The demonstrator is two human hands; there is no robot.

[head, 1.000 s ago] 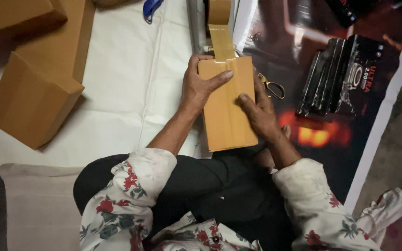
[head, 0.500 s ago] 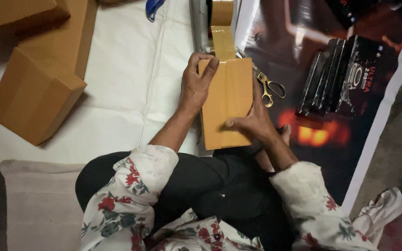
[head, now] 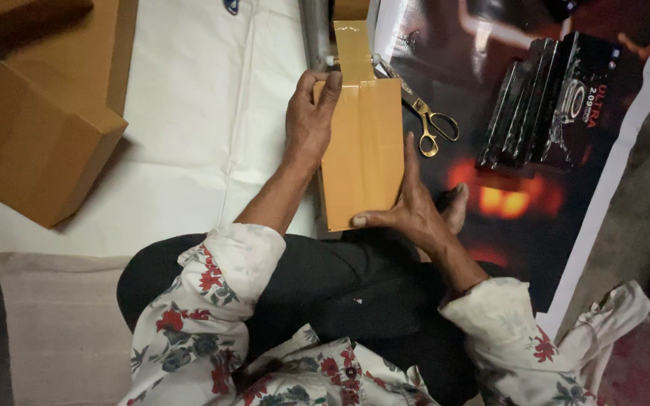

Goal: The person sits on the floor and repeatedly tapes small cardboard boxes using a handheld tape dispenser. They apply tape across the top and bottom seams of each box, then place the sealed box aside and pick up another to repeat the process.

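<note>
A narrow brown cardboard box (head: 362, 150) stands in front of me over my lap. My left hand (head: 308, 120) grips its upper left edge, fingers curled over the top. My right hand (head: 413, 210) holds its lower right corner, thumb along the bottom edge. A strip of brown packing tape (head: 353, 49) runs from the box's top up to a tape roll at the frame's upper edge.
Gold-handled scissors (head: 432, 124) lie just right of the box on a dark printed poster (head: 536, 150). Larger cardboard boxes (head: 39, 143) sit at the left on a white sheet (head: 189, 113). A grey cushion (head: 54, 331) is at lower left.
My right hand has slid down from the box's right side to its lower right corner. The left hand moved up to the top left edge. The box shifted slightly.
</note>
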